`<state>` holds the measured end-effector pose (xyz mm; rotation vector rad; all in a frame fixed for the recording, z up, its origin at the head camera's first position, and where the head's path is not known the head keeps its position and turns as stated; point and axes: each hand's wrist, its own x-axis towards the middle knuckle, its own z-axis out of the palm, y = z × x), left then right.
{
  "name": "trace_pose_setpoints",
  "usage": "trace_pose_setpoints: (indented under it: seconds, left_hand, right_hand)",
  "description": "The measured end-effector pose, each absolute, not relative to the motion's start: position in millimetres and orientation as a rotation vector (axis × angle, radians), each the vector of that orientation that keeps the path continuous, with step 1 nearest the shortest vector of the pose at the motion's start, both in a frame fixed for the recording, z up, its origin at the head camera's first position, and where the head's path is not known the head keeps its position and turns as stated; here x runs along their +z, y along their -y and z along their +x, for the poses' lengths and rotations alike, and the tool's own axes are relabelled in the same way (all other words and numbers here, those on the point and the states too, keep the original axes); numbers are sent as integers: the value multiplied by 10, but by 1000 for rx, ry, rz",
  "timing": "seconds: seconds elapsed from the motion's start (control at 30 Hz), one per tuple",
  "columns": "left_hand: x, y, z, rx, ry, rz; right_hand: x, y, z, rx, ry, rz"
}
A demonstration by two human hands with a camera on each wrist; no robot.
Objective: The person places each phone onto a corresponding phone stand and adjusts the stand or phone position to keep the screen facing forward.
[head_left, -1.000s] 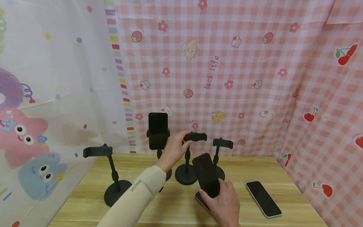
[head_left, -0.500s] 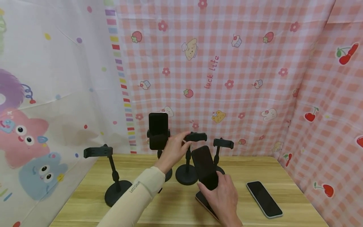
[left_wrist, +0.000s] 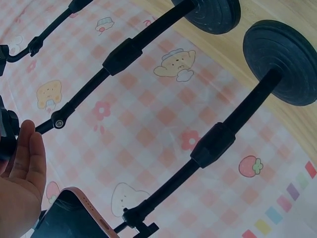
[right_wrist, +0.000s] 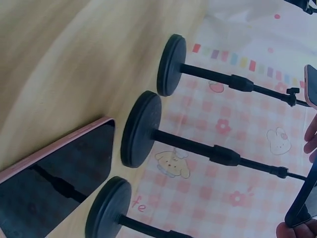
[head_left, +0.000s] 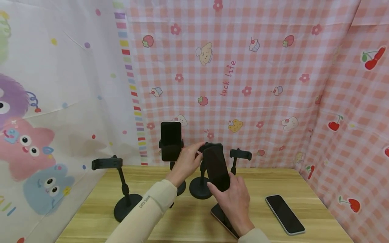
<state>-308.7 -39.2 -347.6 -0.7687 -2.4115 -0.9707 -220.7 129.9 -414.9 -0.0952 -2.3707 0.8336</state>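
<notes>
My left hand [head_left: 186, 162] grips the left end of the clamp on a black phone stand [head_left: 199, 188], second from the right. In my right hand [head_left: 233, 199] is a black-screened smartphone [head_left: 216, 167], held by its lower part and tilted. Its top overlaps the clamp in the head view; whether they touch I cannot tell. Left of my left hand, another smartphone [head_left: 171, 140] sits upright in its stand. The left wrist view shows fingers [left_wrist: 30, 153] against the clamp's back. At the right wrist view's edge, the held phone [right_wrist: 303, 196] is partly cut off.
A stand [head_left: 107, 163] with a bare clamp is at the left, another [head_left: 240, 154] at the right. A white-edged phone [head_left: 285, 215] lies on the wooden table [head_left: 170, 226]. Beneath my right forearm lies a pink-edged phone [right_wrist: 64, 173]. Patterned cloth [head_left: 258, 67] hangs behind.
My right hand has moved up and slightly left with the smartphone, bringing its top to the clamp. My left hand has stayed on the clamp.
</notes>
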Motion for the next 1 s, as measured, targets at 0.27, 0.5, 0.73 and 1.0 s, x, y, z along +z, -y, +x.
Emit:
trace_pose_setpoints:
  seconds: [0.27, 0.5, 0.73, 1.0]
  left_hand:
    - [-3475, 395, -3092, -974, 2360, -798]
    - [-3473, 384, -3111, -994, 2366, -790]
    - [-3470, 395, -3099, -997, 2362, -793]
    - [-3475, 397, -3100, -1014, 2350, -797]
  right_hand:
    - [-4051, -1215, -2314, 916, 2354, -95]
    - [-3976, -1160, -2371, 968, 2349, -114]
    - [-3928, -1146, -2395, 994, 2333, -113]
    - [-3862, -1133, -2437, 1086, 2313, -61]
